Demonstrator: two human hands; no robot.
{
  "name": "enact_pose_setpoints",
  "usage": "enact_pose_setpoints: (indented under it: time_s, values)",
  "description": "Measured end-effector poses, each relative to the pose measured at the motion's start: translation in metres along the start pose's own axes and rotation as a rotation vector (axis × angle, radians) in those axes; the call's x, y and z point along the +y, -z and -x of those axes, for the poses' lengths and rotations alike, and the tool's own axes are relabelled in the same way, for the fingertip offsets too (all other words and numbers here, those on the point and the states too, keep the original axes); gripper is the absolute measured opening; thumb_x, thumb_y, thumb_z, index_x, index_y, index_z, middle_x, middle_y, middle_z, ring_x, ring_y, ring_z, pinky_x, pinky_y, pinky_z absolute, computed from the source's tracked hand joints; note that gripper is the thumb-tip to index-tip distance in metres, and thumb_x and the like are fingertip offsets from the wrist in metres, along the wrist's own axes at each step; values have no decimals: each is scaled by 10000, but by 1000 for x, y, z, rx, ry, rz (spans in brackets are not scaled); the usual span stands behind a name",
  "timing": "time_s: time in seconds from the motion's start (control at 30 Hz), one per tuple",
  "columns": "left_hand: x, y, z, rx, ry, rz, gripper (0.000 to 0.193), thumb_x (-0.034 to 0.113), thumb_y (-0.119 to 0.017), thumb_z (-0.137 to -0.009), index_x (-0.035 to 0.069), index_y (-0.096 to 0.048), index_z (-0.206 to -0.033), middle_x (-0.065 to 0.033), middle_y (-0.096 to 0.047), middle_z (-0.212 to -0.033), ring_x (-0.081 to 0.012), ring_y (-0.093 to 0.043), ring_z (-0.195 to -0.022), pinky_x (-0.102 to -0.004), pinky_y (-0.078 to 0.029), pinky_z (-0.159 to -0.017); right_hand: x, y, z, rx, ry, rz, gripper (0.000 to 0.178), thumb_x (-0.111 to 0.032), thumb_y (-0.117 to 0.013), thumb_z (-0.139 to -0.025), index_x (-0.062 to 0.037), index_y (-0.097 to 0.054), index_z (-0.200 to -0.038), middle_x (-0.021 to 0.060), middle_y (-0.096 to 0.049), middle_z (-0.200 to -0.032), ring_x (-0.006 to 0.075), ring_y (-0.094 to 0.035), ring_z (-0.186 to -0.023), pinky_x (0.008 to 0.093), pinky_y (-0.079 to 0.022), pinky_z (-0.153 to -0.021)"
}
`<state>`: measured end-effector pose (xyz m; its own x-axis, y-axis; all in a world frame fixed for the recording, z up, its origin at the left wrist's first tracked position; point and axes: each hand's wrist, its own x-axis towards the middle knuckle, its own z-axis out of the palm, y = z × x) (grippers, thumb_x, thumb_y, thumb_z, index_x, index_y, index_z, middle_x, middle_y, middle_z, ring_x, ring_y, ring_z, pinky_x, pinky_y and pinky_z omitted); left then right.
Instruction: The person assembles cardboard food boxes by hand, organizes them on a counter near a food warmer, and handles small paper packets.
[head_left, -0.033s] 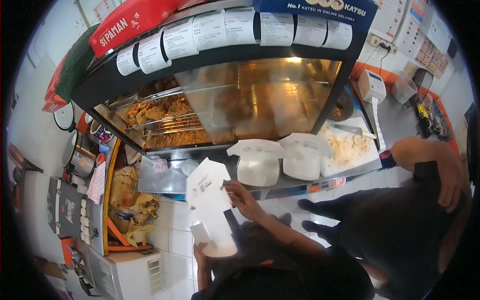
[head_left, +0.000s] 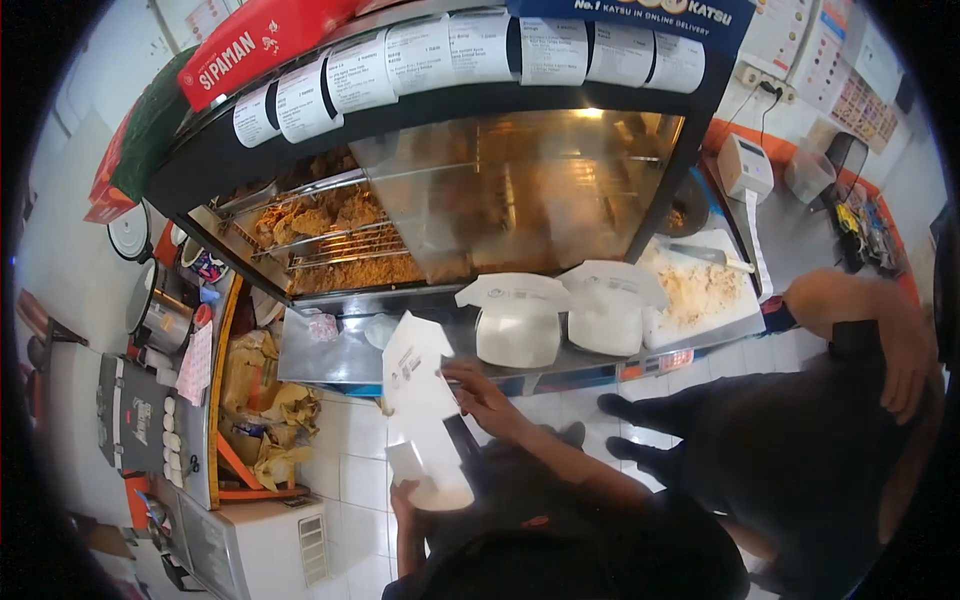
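A white paper food box [head_left: 420, 400], partly folded with its long printed lid flap standing up, is in front of me below the counter. My left hand [head_left: 404, 505] grips its lower left corner, the thumb against the wall. My right hand [head_left: 480, 400] has its fingertips bent at the right edge, by a side flap; the palm faces away from view. Two similar white boxes, a left one [head_left: 518, 338] and a right one [head_left: 604, 330], stand on the counter with lids raised.
A glass-fronted warmer [head_left: 520, 200] holds fried pieces [head_left: 330, 225] on racks. A white cutting board [head_left: 700, 295] with crumbs and a knife [head_left: 712, 258] lies at right. A co-worker [head_left: 780, 450] stands close on my right. Paper slips [head_left: 485, 50] hang above; a label printer [head_left: 745, 168] stands far right.
The box's lid flap has turned and looks narrower, its top shifted slightly right. My right hand stays by the box's edge with a small shift; my left hand keeps its grip.
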<state>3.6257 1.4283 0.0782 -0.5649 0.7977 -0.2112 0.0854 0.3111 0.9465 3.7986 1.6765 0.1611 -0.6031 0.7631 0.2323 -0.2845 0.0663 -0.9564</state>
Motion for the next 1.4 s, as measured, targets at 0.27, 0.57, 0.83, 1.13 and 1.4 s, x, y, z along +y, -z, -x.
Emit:
enact_pose_setpoints:
  time_s: [0.27,0.57,0.83,1.13,1.4]
  values:
    - [7,18,-6,-157,384,154,390,177,-537,-914,-39,-569,-1238,-135,-663,-1003,-241,-671,-898,-349,-553,-765,-27,-6,-9,-336,192,109,302,-176,-793,-862,-75,-595,-1065,125,-194,-1606,326,-369,-1424,416,-404,-1083]
    - [156,4,30,-243,-86,316,424,168,-645,-976,-35,-557,-1338,-115,-634,-1248,-200,-603,-1124,-324,-477,-969,-31,-27,1,-56,-43,8,280,-95,-804,-835,-81,-552,-957,115,-182,-1597,314,-362,-1416,436,-444,-1079]
    - [128,13,26,-229,364,183,200,96,-646,-968,-25,-683,-1123,-44,-713,-943,-79,-631,-883,-231,-494,-790,-75,-57,4,-504,17,637,339,-234,-863,-752,-99,-700,-1017,187,-259,-1582,404,-354,-1419,489,-378,-1115]
    - [93,23,43,-219,461,394,193,91,-672,-935,-14,-688,-1097,-99,-741,-858,-90,-663,-793,-246,-500,-718,-57,-101,4,-800,-225,1018,320,-265,-858,-716,-90,-699,-933,185,-413,-1504,373,-465,-1342,429,-492,-1005]
    - [80,41,50,-286,367,210,187,102,-684,-913,-11,-692,-1062,-159,-739,-919,-242,-723,-804,-325,-529,-746,-49,-117,13,-956,-140,838,163,-228,-787,-770,-102,-705,-833,118,-453,-1494,348,-509,-1284,423,-498,-979]
